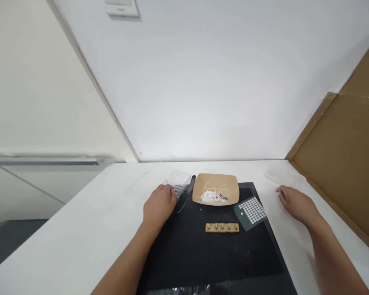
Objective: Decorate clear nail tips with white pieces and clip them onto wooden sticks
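My left hand [160, 207] is closed at the near edge of a clear plastic box [178, 178] with small metal pieces inside, left of the black mat. My fingers partly hide the box. On the right, my right hand [297, 203] has its fingers pinched at the near edge of a translucent plastic container [281, 175]; its contents are too faint to make out. Between my hands, on the mat, lies a small tan strip [222, 230] with several metal screws standing up in it. Beside it is a dark green sheet [247, 223] of white round stickers.
A brown paper tray [199, 184] holds white bits and thin sticks. A black-handled tool [191, 182] lies left of it. The black mat [215, 258] covers the middle of the white table [80, 229]. A wall stands behind, with cardboard [344, 164] at right.
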`<action>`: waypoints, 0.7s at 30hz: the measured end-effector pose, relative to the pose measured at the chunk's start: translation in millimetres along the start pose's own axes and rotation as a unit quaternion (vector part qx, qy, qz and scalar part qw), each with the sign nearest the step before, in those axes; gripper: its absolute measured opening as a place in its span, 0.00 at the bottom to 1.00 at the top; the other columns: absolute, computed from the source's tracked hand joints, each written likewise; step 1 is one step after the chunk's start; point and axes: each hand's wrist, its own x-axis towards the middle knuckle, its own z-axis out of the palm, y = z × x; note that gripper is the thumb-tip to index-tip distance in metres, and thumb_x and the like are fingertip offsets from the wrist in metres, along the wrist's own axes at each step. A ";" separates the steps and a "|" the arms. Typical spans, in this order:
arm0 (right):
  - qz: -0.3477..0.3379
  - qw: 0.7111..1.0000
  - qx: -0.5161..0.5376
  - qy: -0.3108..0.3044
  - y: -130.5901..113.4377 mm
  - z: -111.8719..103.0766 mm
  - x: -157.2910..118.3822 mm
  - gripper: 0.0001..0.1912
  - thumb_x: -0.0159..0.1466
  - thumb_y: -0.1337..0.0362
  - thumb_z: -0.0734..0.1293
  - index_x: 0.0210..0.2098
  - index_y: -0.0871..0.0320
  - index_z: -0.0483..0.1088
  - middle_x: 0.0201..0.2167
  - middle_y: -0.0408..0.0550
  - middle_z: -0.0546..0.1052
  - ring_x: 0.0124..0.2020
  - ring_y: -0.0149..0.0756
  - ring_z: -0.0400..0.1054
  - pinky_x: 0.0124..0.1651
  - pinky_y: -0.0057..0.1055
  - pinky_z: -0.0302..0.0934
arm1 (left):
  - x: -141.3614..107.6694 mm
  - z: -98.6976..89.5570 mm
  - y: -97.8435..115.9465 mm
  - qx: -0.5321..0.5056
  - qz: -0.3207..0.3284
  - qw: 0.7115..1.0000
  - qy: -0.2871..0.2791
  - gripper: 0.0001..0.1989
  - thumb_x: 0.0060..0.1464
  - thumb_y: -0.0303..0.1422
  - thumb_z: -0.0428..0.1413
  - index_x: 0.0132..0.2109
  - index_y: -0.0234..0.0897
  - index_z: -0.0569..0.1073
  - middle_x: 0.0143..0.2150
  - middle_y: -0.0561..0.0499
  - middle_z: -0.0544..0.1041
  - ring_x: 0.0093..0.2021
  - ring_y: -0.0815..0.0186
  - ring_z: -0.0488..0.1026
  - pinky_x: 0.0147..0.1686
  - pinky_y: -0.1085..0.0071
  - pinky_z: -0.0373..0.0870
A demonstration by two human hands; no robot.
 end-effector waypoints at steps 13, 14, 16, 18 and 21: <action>-0.006 1.000 0.014 -0.010 4.2 4.7 0.8 0.19 0.74 0.58 0.55 0.55 0.53 0.72 0.58 0.52 0.79 0.54 0.48 0.75 0.45 0.38 0.66 | 6.4 -11.8 -24.9 0.018 0.021 0.997 -0.075 0.18 0.60 0.45 0.58 0.51 0.41 0.80 0.55 0.41 0.82 0.54 0.49 0.79 0.50 0.61 0.75; -0.009 1.000 0.013 -0.010 4.5 5.5 1.0 0.18 0.74 0.58 0.55 0.54 0.53 0.72 0.58 0.52 0.79 0.54 0.48 0.76 0.44 0.38 0.66 | 6.5 -12.5 -25.2 0.025 0.019 0.996 -0.080 0.18 0.60 0.46 0.59 0.51 0.41 0.79 0.55 0.41 0.82 0.54 0.49 0.79 0.49 0.62 0.75; -0.012 1.000 0.011 -0.011 4.8 6.8 1.5 0.19 0.74 0.57 0.55 0.54 0.53 0.72 0.57 0.52 0.80 0.53 0.49 0.76 0.44 0.38 0.66 | 6.7 -13.8 -25.8 0.032 0.018 0.995 -0.088 0.19 0.59 0.46 0.59 0.52 0.41 0.79 0.55 0.41 0.82 0.54 0.49 0.79 0.49 0.61 0.75; -0.012 1.000 0.011 -0.009 5.1 7.9 2.0 0.19 0.74 0.56 0.54 0.54 0.53 0.72 0.56 0.52 0.81 0.53 0.49 0.77 0.44 0.38 0.66 | 6.9 -15.0 -25.9 0.028 0.017 0.995 -0.093 0.20 0.60 0.46 0.59 0.53 0.41 0.79 0.56 0.41 0.82 0.55 0.48 0.79 0.49 0.61 0.75; -0.011 1.000 0.016 -0.011 7.2 9.9 2.9 0.19 0.74 0.55 0.54 0.54 0.52 0.72 0.56 0.51 0.81 0.52 0.50 0.77 0.44 0.39 0.67 | 6.7 -16.7 -24.9 0.010 0.017 0.996 -0.087 0.20 0.59 0.45 0.60 0.54 0.40 0.78 0.56 0.41 0.81 0.56 0.49 0.79 0.50 0.61 0.75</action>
